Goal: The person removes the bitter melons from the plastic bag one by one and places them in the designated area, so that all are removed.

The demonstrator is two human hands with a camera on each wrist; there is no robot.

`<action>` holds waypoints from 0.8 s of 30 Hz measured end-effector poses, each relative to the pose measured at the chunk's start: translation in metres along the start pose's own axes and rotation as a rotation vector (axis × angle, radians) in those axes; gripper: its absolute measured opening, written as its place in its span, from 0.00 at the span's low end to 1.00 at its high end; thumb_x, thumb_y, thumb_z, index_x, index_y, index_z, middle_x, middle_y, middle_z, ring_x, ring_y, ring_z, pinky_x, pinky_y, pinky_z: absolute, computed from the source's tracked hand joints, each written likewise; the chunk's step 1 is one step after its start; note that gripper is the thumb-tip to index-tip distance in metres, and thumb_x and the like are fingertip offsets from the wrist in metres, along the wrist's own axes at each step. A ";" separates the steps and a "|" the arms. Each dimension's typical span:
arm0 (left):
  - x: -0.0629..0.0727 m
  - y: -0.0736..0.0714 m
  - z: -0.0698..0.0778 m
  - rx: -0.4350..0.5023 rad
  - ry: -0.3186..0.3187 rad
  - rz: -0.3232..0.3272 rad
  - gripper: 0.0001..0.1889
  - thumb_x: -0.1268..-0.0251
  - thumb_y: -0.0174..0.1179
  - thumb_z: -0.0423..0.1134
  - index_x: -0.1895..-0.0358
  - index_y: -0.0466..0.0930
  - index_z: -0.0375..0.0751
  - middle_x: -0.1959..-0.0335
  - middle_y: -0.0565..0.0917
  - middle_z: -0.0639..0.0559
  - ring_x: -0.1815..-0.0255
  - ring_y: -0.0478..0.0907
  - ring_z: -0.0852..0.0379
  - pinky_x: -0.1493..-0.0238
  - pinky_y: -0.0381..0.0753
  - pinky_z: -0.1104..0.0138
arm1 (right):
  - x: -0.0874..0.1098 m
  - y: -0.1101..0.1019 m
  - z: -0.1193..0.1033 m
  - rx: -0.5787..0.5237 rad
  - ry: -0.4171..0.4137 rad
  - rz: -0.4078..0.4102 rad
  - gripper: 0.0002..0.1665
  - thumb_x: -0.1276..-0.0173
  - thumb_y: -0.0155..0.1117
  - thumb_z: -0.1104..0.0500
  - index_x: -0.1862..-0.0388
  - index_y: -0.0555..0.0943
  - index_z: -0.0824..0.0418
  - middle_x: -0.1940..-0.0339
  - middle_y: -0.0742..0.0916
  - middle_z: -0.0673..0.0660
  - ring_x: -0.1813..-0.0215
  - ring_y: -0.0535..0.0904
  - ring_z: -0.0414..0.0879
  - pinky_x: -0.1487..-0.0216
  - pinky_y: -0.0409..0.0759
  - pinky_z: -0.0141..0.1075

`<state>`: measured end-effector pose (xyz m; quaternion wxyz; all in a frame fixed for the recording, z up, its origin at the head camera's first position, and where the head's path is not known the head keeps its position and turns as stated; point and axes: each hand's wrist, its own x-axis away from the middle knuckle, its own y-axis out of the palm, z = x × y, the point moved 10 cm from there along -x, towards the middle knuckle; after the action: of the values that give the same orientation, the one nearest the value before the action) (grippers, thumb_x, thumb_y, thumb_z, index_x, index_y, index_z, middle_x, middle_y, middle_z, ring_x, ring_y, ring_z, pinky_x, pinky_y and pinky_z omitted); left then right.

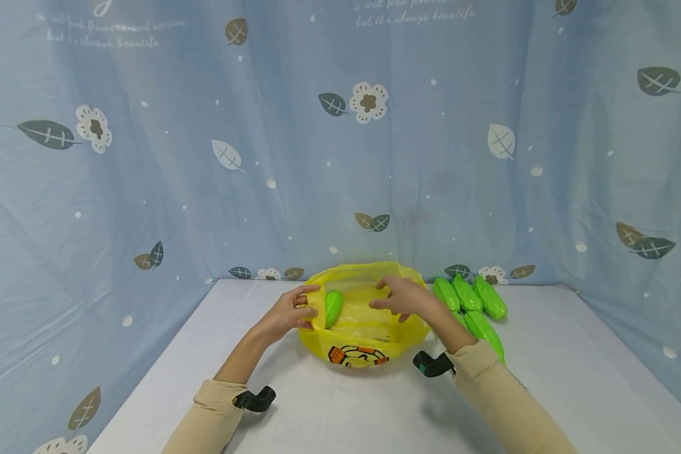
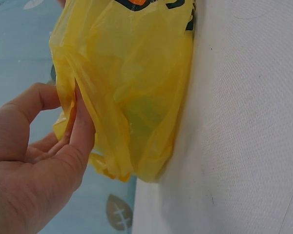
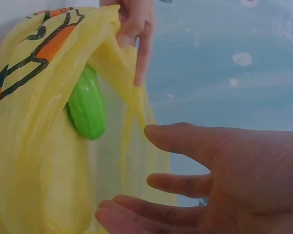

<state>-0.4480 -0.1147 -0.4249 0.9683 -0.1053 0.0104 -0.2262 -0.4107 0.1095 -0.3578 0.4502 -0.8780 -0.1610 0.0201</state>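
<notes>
A yellow plastic bag (image 1: 369, 299) with a black-and-orange cartoon print stands with its mouth spread wide. My left hand (image 1: 286, 312) holds its left rim, the plastic caught between thumb and fingers, as the left wrist view shows with the bag's edge (image 2: 68, 92). Inside the bag, by that hand, lies a glossy green toy cucumber (image 1: 333, 308); the right wrist view shows this cucumber (image 3: 88, 105) partly behind the plastic. Over the right part of the bag's mouth hovers my right hand (image 1: 405, 297), fingers spread and holding nothing.
Several more green toy cucumbers (image 1: 489, 297) lie in a group on the white table (image 1: 329, 410), right of the bag and partly behind my right forearm. A blue patterned curtain (image 1: 295, 189) hangs behind the table and along its sides.
</notes>
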 end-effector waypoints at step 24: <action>0.000 0.000 0.000 0.019 0.006 -0.017 0.35 0.37 0.61 0.32 0.26 0.61 0.46 0.39 0.74 0.36 0.51 0.80 0.54 0.55 0.88 0.58 | -0.028 0.013 -0.027 -0.086 0.017 -0.106 0.36 0.30 0.63 0.48 0.31 0.69 0.66 0.46 0.83 0.67 0.54 0.85 0.61 0.63 0.88 0.45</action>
<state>-0.4476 -0.1149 -0.4247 0.9673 -0.0952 0.0103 -0.2348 -0.4288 0.0730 -0.3550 0.4138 -0.8870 -0.2043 -0.0180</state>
